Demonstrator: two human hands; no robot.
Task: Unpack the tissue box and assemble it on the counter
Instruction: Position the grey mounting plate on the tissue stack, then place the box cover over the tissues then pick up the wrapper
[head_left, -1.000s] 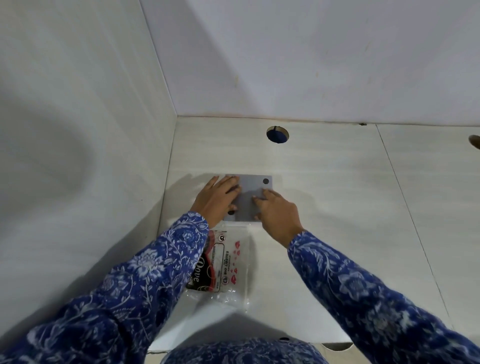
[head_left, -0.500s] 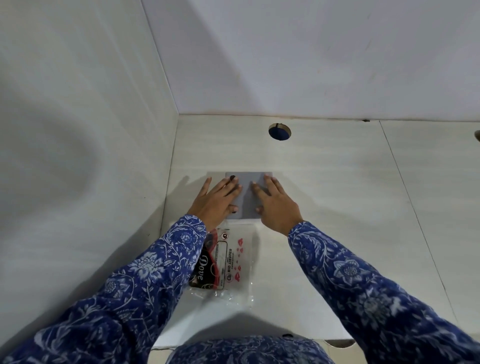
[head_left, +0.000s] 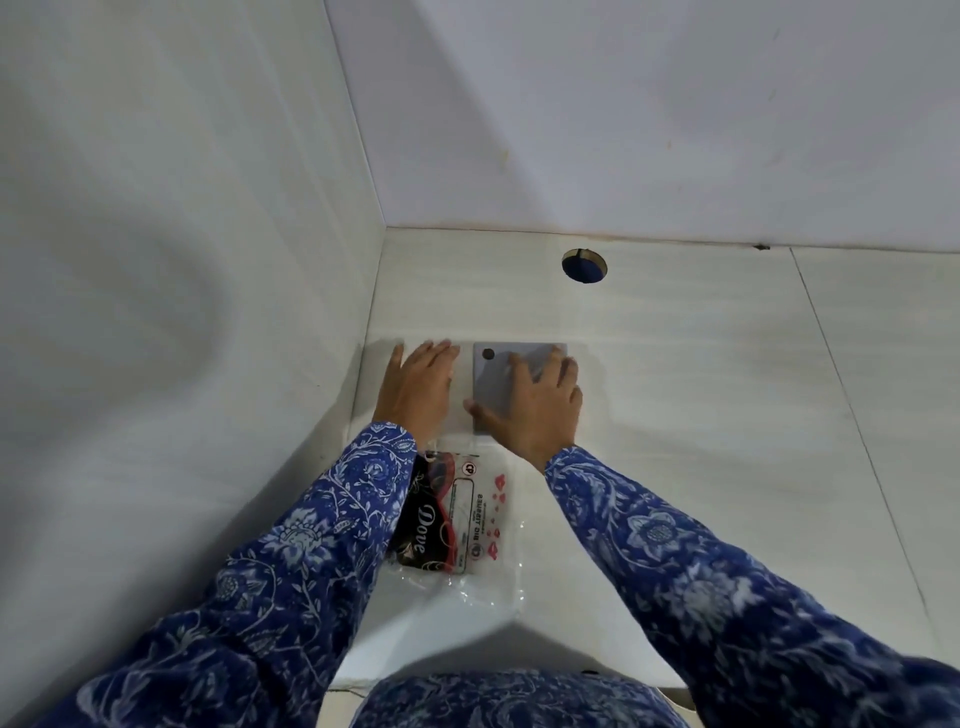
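A flat grey panel of the tissue box lies on the white counter, with a small dark hole near its upper left corner. My right hand lies on the panel, fingers spread over its right part and thumb hooked at its lower left edge. My left hand rests flat and open on the counter just left of the panel, touching nothing else. A clear plastic bag with a black and red Dove label lies crumpled right behind my wrists, partly under my left sleeve.
A tiled wall rises close on the left and another runs along the back. A round hole is cut in the counter beyond the panel. The counter's front edge is near my body.
The panel now lies further right under my right hand, its dark hole at the upper left instead of the upper right. My left hand has slid off it to the left.
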